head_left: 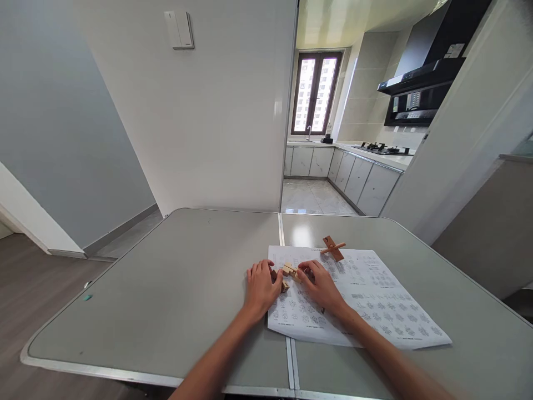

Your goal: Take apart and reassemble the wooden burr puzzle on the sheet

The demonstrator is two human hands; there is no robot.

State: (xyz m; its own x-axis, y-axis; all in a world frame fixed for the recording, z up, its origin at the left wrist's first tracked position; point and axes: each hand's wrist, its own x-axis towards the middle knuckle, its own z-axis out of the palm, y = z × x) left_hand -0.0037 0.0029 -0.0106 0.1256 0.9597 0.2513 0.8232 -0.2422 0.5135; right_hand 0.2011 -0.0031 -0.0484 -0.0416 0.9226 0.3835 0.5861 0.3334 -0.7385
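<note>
I see wooden blocks point(288, 270) on paper sheet point(375, 300), between both thumbs | left hand point(261, 286) flat, fingers loose, thumb touching one block | right hand point(320, 284) fingertips pinching the pale square-cut cluster | smooth grey table point(166, 289)

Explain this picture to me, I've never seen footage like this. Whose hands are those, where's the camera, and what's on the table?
There is no machine: a person wears a camera on the head, looking forward and down, so the two bare arms are their own. The left hand and right hand meet over a few wooden blocks, fingers on them; whether they grip or only touch is unclear. The blocks sit on a printed sheet of diagrams lying on a grey table. A wooden cross lies at the sheet's far edge. Behind is a kitchen.
</note>
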